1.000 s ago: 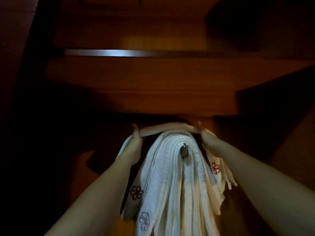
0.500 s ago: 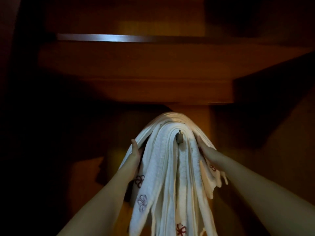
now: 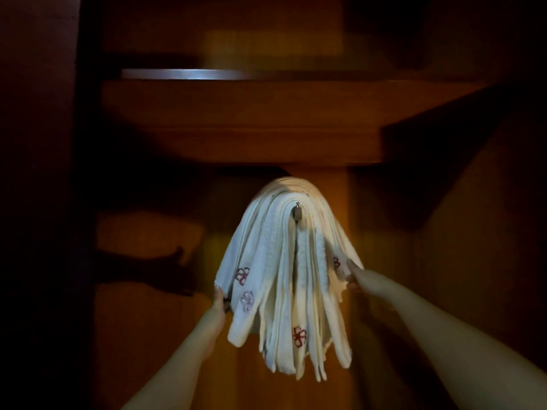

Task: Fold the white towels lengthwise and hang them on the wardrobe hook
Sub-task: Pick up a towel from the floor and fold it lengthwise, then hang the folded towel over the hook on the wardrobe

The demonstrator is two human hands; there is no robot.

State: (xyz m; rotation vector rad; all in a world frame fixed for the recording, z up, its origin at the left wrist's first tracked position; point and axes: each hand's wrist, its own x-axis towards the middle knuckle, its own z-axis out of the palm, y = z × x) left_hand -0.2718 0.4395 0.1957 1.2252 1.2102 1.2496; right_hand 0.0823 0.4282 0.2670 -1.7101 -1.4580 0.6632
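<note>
At frame centre, the folded white towels [image 3: 291,279] already draped the hook [image 3: 297,214]. Your left hand [image 3: 219,303] and right hand [image 3: 359,279] touched the outer edges; grip unclear. Hanging looked done, only straightening left.

A dim wardrobe interior of reddish-brown wood panels [image 3: 319,395]. A thick wooden shelf [image 3: 236,113] spans the view toward 12 o'clock, a pale glint along its top edge. Deep shadow fills the 9 o'clock and 3 o'clock sides
</note>
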